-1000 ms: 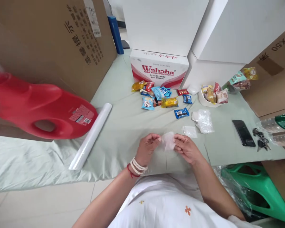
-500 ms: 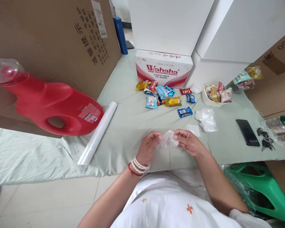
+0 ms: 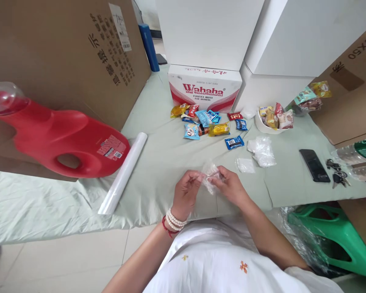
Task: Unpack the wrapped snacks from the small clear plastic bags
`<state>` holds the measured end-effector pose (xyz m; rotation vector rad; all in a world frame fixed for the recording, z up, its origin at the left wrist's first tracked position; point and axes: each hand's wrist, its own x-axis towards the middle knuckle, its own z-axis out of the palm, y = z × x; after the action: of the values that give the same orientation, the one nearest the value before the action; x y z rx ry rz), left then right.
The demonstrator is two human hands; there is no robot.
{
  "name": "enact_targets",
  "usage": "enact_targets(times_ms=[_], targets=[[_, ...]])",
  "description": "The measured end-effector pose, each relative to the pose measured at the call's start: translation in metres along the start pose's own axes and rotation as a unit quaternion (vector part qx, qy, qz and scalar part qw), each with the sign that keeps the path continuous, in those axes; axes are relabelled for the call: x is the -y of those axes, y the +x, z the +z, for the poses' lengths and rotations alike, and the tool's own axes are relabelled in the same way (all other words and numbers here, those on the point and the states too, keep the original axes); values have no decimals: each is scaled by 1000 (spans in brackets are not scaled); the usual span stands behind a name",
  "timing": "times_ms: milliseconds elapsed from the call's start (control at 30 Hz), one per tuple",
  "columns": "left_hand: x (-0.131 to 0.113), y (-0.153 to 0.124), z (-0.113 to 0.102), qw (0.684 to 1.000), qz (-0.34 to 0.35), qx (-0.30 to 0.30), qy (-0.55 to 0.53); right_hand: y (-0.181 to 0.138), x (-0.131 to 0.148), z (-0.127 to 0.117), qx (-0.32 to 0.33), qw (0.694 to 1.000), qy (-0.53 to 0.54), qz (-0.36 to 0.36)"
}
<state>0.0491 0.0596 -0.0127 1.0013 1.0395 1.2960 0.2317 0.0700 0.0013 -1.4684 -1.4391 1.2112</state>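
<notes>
Between my hands, above the green cloth, is a crumpled clear plastic bag [image 3: 211, 188]. My left hand [image 3: 187, 189], with beaded bracelets at the wrist, pinches its left side. My right hand [image 3: 230, 185] grips its right side, thumb laid across the plastic. Just beyond my right hand lie a small folded clear bag [image 3: 245, 165] and a larger crumpled clear bag [image 3: 264, 151]. Farther back, a blue snack packet [image 3: 234, 142] lies apart from a loose group of packets, among them a yellow-wrapped snack [image 3: 218, 129] and a light blue packet [image 3: 191, 131].
A red jug [image 3: 76, 142] and a white roll [image 3: 123, 173] are at the left. Behind the snacks stands a Wahaha carton [image 3: 205, 88]. To the right are a white bowl of snacks [image 3: 266, 129], a phone [image 3: 314, 165], keys [image 3: 340, 177] and plastic bottles [image 3: 349, 154].
My hands have drawn closer together, and the plastic bag is bunched differently between them. My right hand has shifted left, its thumb now over the plastic. The view has moved slightly.
</notes>
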Motion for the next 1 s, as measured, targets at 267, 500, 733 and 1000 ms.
enact_targets(times_ms=[267,500,733,1000], targets=[[17,19,-29,931,-172,-179,-269,-14,-24,14,-19,970,216,112],[13,18,-25,935,-160,-161,-273,-18,-32,17,-64,964,223,134],[-1,10,-22,971,-95,4,219,-9,-24,-34,-52,995,82,39],[-19,16,-29,962,-79,169,199,39,21,-110,-10,983,-137,-123]])
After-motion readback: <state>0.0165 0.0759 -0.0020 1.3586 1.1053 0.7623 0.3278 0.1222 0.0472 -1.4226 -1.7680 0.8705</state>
